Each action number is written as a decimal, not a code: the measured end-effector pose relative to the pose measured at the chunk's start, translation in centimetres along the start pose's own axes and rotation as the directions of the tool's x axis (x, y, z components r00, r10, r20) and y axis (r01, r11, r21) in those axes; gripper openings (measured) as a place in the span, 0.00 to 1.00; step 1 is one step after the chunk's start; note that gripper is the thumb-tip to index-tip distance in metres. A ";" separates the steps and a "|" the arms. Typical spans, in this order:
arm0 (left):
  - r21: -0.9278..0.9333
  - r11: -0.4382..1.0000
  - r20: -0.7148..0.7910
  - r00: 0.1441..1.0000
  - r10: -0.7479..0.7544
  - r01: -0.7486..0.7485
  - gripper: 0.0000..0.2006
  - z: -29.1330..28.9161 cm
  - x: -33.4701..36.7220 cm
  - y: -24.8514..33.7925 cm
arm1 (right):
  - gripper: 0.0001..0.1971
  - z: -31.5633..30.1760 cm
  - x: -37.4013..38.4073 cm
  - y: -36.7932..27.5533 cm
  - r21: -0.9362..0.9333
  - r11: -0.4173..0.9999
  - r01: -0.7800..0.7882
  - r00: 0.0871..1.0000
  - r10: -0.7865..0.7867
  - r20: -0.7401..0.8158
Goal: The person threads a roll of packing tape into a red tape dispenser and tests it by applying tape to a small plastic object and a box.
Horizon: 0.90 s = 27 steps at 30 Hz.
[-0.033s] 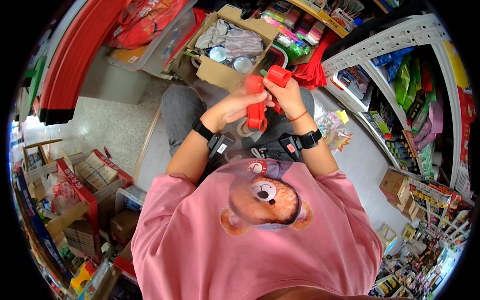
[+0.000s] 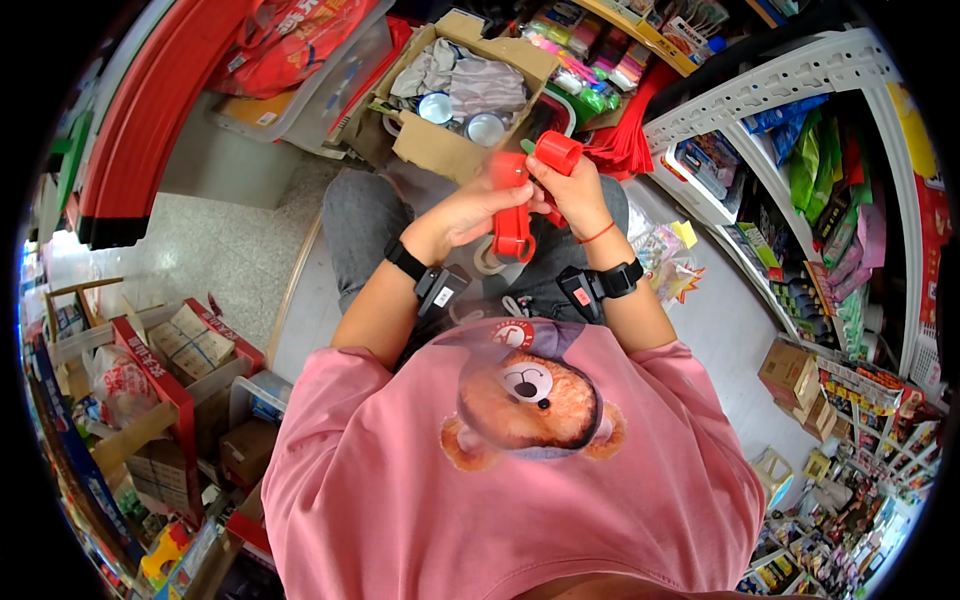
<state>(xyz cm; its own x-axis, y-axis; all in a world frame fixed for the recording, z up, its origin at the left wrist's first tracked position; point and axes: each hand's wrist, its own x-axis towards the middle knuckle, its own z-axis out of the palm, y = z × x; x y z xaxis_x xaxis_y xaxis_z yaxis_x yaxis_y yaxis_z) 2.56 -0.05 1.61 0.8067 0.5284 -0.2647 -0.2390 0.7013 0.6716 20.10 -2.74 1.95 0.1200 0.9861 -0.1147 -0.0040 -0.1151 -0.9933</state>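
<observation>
Pinching long red piece in left hand, red cylinder in right hand, apparently mid-handling of both, calling for steady, matched grips

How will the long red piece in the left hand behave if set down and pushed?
The red piece is probably stiff: its sides look straight. Its shine suggests it may be slippery. The rounded end might let it rock.

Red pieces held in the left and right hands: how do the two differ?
The left piece is long and narrow; the right piece looks short and round where it shows. The left piece extends lower in the view; the right piece sits higher. Both are red and shiny.
</observation>
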 end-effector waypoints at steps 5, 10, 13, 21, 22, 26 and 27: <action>-0.027 0.995 0.078 0.992 -0.095 0.098 0.16 -0.4 -0.1 0.0 | 0.08 -0.1 -0.2 -0.2 0.012 0.999 -0.032 0.999 0.032 0.009; 0.025 0.997 0.133 0.988 -0.082 0.079 0.12 -0.7 0.1 -0.7 | 0.09 -0.3 -0.3 0.0 0.077 0.994 -0.077 0.992 0.069 0.108; 0.054 0.990 0.185 0.973 -0.139 0.131 0.13 -0.6 -0.5 -0.2 | 0.12 -0.1 -0.7 -0.8 0.098 0.994 -0.045 0.987 0.029 0.160; 0.121 0.980 0.265 0.946 -0.184 0.157 0.09 0.2 -0.9 -0.3 | 0.15 -1.0 -1.1 -0.9 0.100 0.990 -0.104 0.924 0.059 0.379; 0.121 0.979 0.246 0.950 -0.190 0.164 0.09 0.3 -1.0 -0.3 | 0.14 -1.2 -1.0 -0.9 0.105 0.986 -0.132 0.913 0.080 0.400; 0.240 0.964 0.108 0.984 -0.142 0.112 0.12 0.8 -0.6 -0.2 | 0.12 -1.4 -0.7 -0.4 0.085 0.992 -0.097 0.962 0.072 0.262; 0.253 0.963 0.072 0.991 -0.116 0.094 0.12 0.8 -0.5 -0.3 | 0.11 -1.2 -0.7 -0.6 0.116 0.987 -0.108 0.970 0.080 0.228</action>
<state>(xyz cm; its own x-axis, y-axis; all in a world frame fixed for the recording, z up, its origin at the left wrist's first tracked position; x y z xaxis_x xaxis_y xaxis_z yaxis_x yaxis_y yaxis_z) 2.67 -0.90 2.09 0.8659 0.4074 -0.2903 -0.0173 0.6043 0.7966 21.20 -3.53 2.69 -0.1100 0.9751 -0.1926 -0.1320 -0.2064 -0.9695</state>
